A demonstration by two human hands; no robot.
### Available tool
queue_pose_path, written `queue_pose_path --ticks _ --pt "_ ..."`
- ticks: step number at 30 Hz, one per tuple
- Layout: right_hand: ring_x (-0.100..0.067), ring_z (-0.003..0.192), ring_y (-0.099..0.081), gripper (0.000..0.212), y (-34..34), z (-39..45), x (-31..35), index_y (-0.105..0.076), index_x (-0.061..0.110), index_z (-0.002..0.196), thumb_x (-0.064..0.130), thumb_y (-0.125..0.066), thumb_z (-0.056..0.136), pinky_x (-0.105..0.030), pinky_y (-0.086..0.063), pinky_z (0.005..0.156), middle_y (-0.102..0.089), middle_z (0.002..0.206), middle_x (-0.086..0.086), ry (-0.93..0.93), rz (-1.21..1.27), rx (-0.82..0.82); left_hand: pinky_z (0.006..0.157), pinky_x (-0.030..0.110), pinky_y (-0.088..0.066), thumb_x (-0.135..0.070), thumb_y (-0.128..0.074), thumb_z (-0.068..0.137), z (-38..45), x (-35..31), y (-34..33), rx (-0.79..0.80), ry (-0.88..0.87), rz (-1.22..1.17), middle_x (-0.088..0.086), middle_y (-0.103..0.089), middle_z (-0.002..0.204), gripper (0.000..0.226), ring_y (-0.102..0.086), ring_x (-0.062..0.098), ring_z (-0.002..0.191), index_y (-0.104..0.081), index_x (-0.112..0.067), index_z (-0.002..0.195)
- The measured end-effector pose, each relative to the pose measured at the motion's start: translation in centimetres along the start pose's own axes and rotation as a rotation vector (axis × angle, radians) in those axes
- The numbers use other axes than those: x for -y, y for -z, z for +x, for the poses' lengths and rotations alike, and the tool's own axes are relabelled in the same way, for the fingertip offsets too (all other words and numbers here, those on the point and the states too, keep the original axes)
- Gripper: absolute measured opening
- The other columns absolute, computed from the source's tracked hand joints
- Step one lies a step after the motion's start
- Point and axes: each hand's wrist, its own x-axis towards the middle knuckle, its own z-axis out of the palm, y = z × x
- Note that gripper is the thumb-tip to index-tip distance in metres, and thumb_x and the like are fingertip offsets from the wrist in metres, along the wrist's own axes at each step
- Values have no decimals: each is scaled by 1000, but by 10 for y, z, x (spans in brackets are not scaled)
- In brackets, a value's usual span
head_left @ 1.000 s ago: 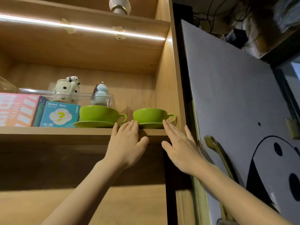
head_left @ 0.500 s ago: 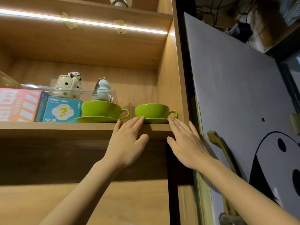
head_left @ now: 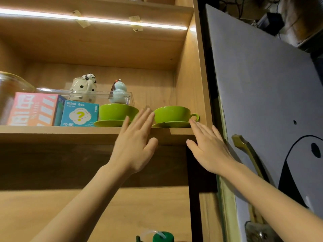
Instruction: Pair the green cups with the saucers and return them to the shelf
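Observation:
Two green cups stand on green saucers on the wooden shelf [head_left: 57,134]. The left cup [head_left: 114,111] rests on its saucer [head_left: 108,123]. The right cup [head_left: 172,114], handle pointing right, rests on its saucer [head_left: 172,125] near the shelf's right wall. My left hand [head_left: 134,145] is flat and empty, its fingertips reaching up between the two cups and covering the left cup's right side. My right hand [head_left: 208,147] is flat and empty too, fingertips at the right saucer's edge just below the cup handle.
Left of the cups stand a blue "Blind Box" carton [head_left: 79,113] and a pink box [head_left: 33,109]. Behind them a clear case [head_left: 83,95] holds two figurines. A glass bowl [head_left: 10,82] sits far left. The open cabinet door [head_left: 262,95] with its handle [head_left: 248,151] hangs at right.
Both hands have slid a little upward and forward along the shelf edge; the left fingertips now overlap the left cup. The cups and saucers stayed in place.

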Motion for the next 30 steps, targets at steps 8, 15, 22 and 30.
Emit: queue_pose_path --ticks 8,15,22,30 --pt "-9 146 3 57 -5 -1 0 4 20 148 32 -22 98 -36 8 118 0 160 5 -12 -29 1 110 27 17 -41 -19 77 -30 46 2 -118 151 317 5 1 154 75 2 19 142 -3 -13 144" --pt "-8 146 6 58 -7 -1 -1 7 20 147 32 -22 98 -35 10 118 4 159 5 -7 -59 4 112 31 12 -44 -14 76 -30 51 -2 -111 137 309 2 9 153 74 7 17 142 5 -16 143" --pt "-8 146 6 59 -6 -2 -1 8 20 147 32 -22 98 -36 9 119 4 159 5 -10 -59 9 114 32 15 -46 -11 76 -30 52 -2 -84 142 313 1 13 152 74 11 16 142 8 -19 142" --pt "-11 146 -3 59 15 -4 -2 3 21 148 22 -28 98 -33 -2 119 -4 160 3 -31 160 16 114 37 8 -50 -5 72 -28 43 19 -18 156 279 -2 13 152 77 11 13 141 9 -22 142"
